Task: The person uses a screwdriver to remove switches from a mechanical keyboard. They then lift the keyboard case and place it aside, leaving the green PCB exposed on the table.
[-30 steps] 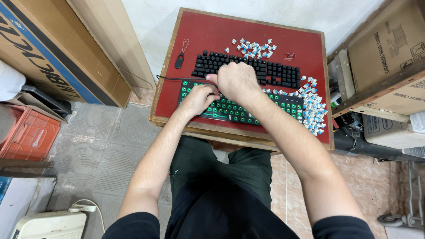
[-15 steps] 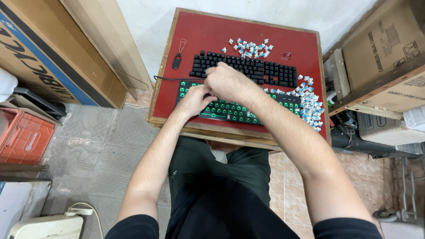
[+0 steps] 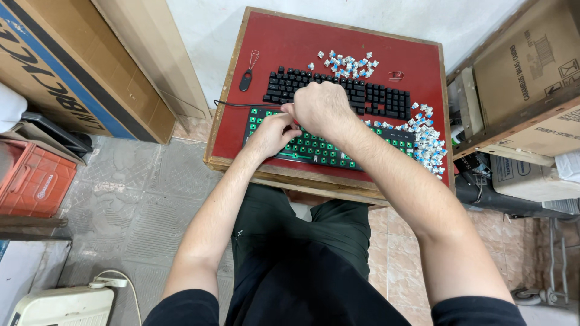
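Note:
A keyboard with a bare green plate point(image 3: 326, 151) lies near the front of the red table point(image 3: 229, 136), its black cable running off to the left. Behind it sits a black keyboard point(image 3: 374, 96) with its keycaps on. My left hand point(image 3: 269, 136) rests on the green keyboard's left end with its fingers curled up. My right hand point(image 3: 320, 108) hovers just above it, fingertips pinched together against the left hand's fingertips at the keyboard's top left corner. What they pinch is hidden.
Loose blue-and-white switches lie in a pile at the back point(image 3: 347, 63) and a larger pile at the right point(image 3: 429, 139). A black-handled wire puller point(image 3: 246, 75) and a small red tool point(image 3: 396, 76) lie on the table. Cardboard boxes point(image 3: 531, 72) flank it; a red crate point(image 3: 33, 181) stands left.
Both hands have shifted left along the green keyboard, from its middle to its top left corner, and stay pressed together.

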